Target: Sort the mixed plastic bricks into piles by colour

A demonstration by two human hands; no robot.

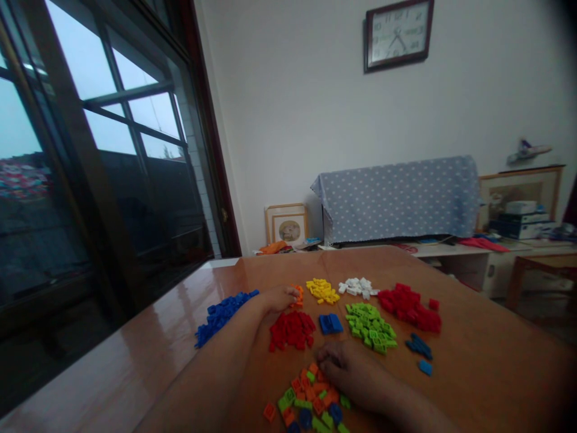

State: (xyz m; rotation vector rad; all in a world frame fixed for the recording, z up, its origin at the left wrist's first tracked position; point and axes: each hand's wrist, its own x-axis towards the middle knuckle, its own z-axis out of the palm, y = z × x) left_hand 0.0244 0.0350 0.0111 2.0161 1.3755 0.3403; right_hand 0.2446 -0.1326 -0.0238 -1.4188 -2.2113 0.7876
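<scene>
My left hand [280,298] reaches forward to a small group of orange bricks [298,296], its fingertips touching or just over them; whether it holds one is hidden. My right hand [339,364] is low over the right edge of a mixed pile [303,397] of orange, green and blue bricks, fingers curled; anything between them is too small to tell. A red pile [292,331] lies between the hands, with blue pieces [330,323] to its right. Beyond stand yellow [323,290] and white [357,287] piles, and a green pile [370,326] lies farther right.
On the brown table [478,349], a long blue pile [223,314] lies left of my left forearm. Another red pile [409,308] and darker blue pieces [419,346] are at the right. A cloth-covered object [401,201] stands by the wall.
</scene>
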